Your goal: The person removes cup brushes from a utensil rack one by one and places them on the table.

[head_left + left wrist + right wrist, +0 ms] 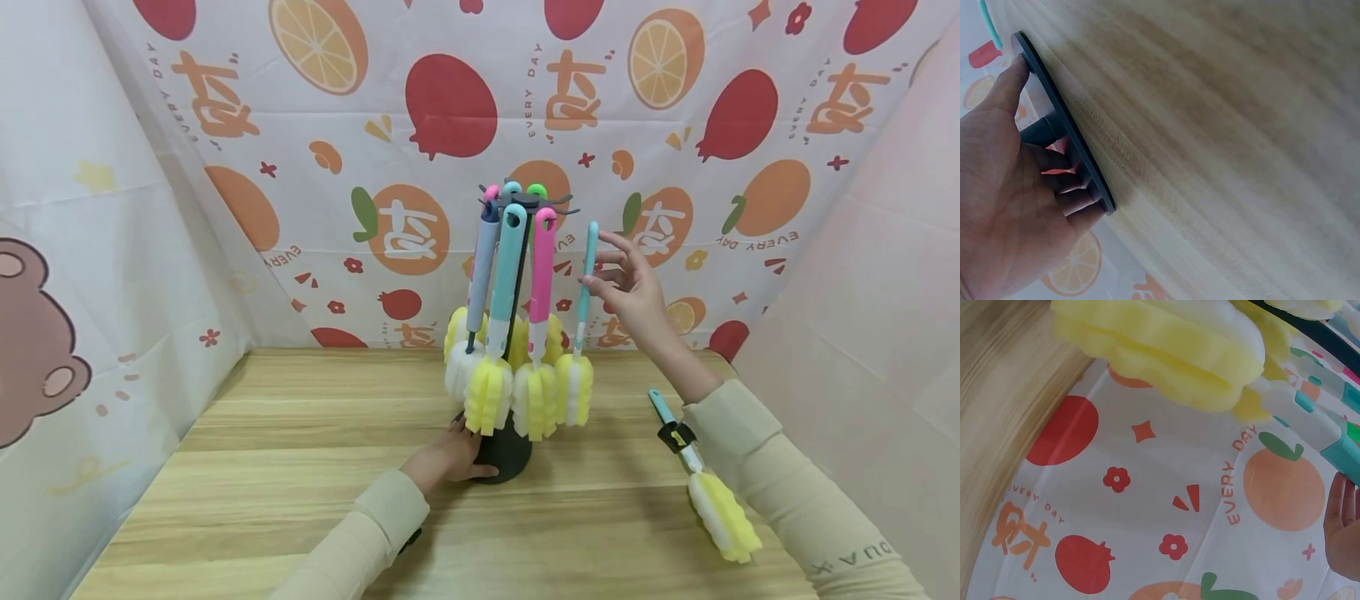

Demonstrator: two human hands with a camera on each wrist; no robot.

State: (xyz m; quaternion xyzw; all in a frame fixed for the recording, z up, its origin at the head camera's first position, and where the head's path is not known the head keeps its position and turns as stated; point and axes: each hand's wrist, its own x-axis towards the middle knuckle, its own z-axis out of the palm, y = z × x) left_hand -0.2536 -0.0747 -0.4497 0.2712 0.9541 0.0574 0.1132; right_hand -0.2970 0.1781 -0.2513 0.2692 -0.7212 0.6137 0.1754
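Observation:
A dark rack [529,201] with hooked arms at its top carries several sponge bottle brushes, among them a pink-handled brush [543,258], a wide teal-handled brush [506,275] and a grey-blue one [482,267]. My left hand [452,454] rests on its round black base [506,457]; in the left wrist view the fingers [1063,182] spread over the base's upper face, thumb near one edge. At the rack's right side my right hand [628,282] pinches the handle of a slim teal bottle brush [586,283], whose yellow-and-white sponge head [1166,350] hangs down. Its upper handle end stands apart from the hooks.
On the wooden table [300,467], a second teal-handled sponge brush [723,515] lies at the right beside the right sleeve. Across its handle shows a small black object [677,436]. A fruit-print cloth [450,108] hangs behind, with pale cloths at both sides.

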